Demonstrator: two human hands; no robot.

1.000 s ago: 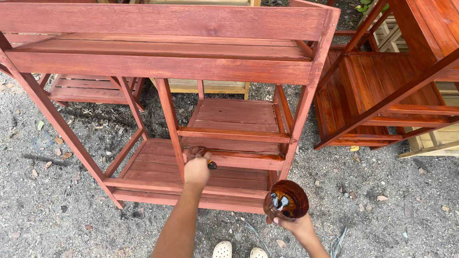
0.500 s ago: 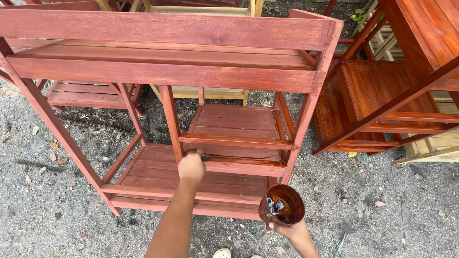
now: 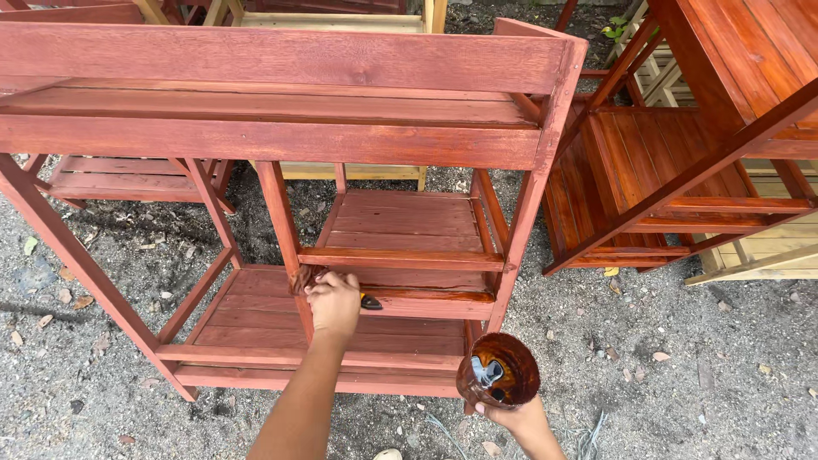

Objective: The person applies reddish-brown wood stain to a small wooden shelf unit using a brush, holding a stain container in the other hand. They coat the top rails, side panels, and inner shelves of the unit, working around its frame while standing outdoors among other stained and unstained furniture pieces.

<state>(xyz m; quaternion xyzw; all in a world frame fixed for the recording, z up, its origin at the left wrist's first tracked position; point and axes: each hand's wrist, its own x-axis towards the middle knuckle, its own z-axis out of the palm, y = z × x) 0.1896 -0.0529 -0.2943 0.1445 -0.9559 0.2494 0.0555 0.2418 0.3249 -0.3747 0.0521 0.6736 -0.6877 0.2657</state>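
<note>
1. On the gravel ground, at far left, fallen leaves and small stones are seen, and one slanted leg of the red-stained wooden rack is planted among them.
2. Left of centre, the left hand is held low inside the rack, curled shut around a paintbrush, of which only a dark handle tip with a yellow band is shown on the hand's right; the bristles are glimpsed at the hand's upper left, pressed to the upright post.
3. The step in hand is judged to be staining: a wet, glossy sheen is shown on the lower cross rail just right of the brush, while the boards of the bottom shelf look duller.
4. Further right and nearer the camera, a round container of dark brown stain is gripped from below by the right hand, fingers wrapped on its base, well apart from the rack's front rail.
5. For the next move, a reload of the brush at the container is likely to be called for, or a steady stroke along the post, with drips onto the shelf to be watched.
6. At far right, a second stained rack is tipped on its side, with pale unstained timber beyond it.
</note>
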